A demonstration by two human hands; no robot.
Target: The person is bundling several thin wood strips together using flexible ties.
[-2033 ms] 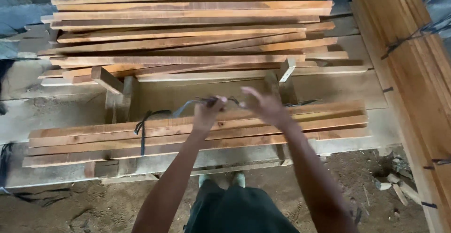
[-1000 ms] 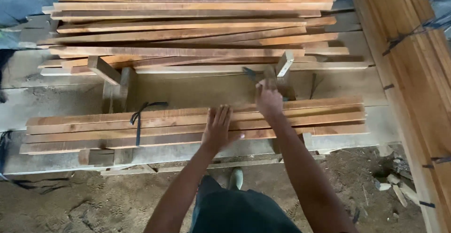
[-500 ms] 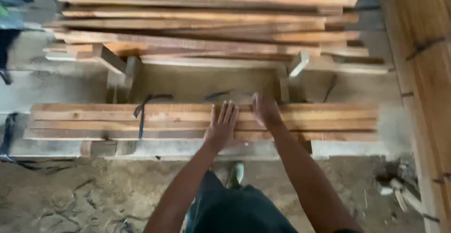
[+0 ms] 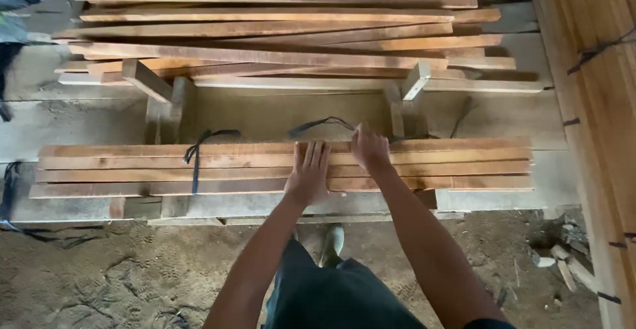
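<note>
Flat bundle of wood slats, black strap tied near left end.

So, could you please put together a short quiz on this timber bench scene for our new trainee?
1. True or false: the left hand lies flat on the bundle of boards.
2. Which does the right hand touch: A the loose boards at the back, B the far edge of the bundle, C the ground?
3. What colour is the strap tied round the bundle on the left?

Key: 1 true; 2 B; 3 black.
</note>
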